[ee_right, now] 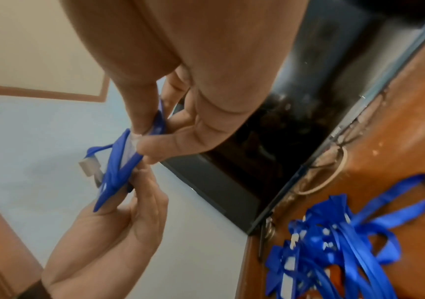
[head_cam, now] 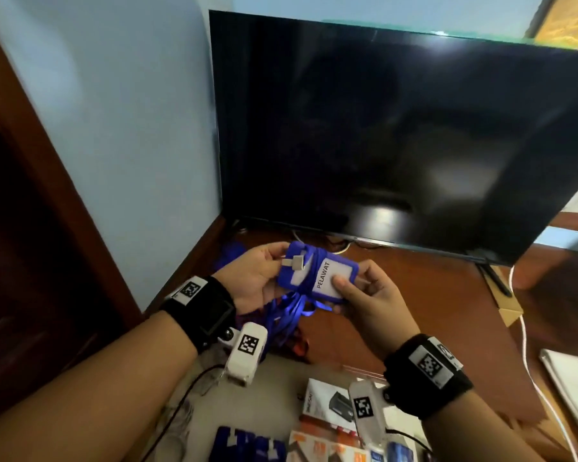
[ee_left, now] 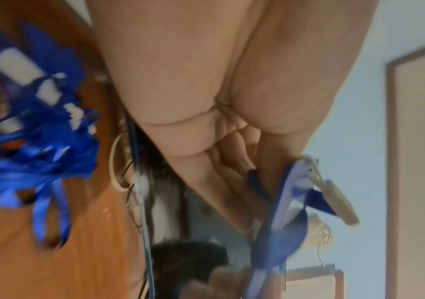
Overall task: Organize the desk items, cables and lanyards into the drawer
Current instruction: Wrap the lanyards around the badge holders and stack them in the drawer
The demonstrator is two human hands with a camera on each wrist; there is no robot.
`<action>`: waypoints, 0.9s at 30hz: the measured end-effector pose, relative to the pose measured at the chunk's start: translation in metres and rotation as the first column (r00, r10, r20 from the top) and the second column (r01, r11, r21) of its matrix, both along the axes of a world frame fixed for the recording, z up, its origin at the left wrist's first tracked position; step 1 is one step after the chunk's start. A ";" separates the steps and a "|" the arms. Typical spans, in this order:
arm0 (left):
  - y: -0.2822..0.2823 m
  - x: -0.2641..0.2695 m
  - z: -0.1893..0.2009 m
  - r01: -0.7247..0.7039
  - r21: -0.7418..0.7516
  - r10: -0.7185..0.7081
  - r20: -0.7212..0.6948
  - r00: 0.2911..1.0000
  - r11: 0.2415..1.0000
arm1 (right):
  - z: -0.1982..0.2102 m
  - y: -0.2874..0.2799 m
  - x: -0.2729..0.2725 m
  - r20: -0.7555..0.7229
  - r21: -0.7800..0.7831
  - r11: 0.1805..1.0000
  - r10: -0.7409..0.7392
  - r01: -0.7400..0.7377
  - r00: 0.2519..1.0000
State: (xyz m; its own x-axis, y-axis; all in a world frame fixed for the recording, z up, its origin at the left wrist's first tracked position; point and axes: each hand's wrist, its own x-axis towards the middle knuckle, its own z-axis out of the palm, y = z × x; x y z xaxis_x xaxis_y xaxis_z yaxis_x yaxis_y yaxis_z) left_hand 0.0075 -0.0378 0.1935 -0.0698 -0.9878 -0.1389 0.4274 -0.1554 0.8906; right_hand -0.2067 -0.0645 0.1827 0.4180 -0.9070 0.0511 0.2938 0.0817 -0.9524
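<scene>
Above the desk, both hands hold a small stack of blue badge holders [head_cam: 327, 278]; the front card reads PELAWAT. My left hand [head_cam: 279, 263] grips the stack's left end beside a metal clip [head_cam: 294, 262]. At the right end, my right hand [head_cam: 351, 278] pinches it, thumb on the white card. Blue lanyard straps [head_cam: 291, 315] hang below the hands. In the right wrist view the thumb and fingers pinch the holder [ee_right: 119, 178] edge-on. A tangled pile of blue lanyards [ee_right: 334, 242] lies on the wooden desk; the left wrist view shows that pile [ee_left: 39, 131] blurred.
A dark TV screen [head_cam: 397, 128] stands at the back of the desk [head_cam: 431, 295]. The open drawer [head_cam: 281, 371] below my hands holds blue badge holders [head_cam: 247, 445], a small box [head_cam: 327, 401] and orange packets. A white cable [head_cam: 528, 361] and papers [head_cam: 571, 388] lie at the right.
</scene>
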 end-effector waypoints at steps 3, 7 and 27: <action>0.015 -0.010 -0.025 -0.095 0.007 0.095 -0.166 0.981 0.995 | -0.015 0.005 0.009 0.085 0.122 0.992 -0.039 0.028 0.996; 0.040 -0.008 -0.046 -0.041 -0.084 0.023 -0.213 0.977 0.996 | -0.038 0.013 0.020 0.111 0.260 0.963 -0.104 0.072 0.988; 0.115 0.032 -0.240 0.104 0.664 -0.672 0.722 0.167 0.740 | -0.165 0.056 -0.006 -0.969 0.141 0.882 0.216 -0.450 0.119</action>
State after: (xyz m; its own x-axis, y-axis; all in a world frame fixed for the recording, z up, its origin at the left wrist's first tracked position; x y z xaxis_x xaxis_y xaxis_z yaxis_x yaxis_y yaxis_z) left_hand 0.0393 0.0773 -0.0469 0.0221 -0.6792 -0.7336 -0.8177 -0.4345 0.3776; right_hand -0.2130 -0.0087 0.0181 0.5035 -0.6881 -0.5226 -0.8446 -0.2643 -0.4657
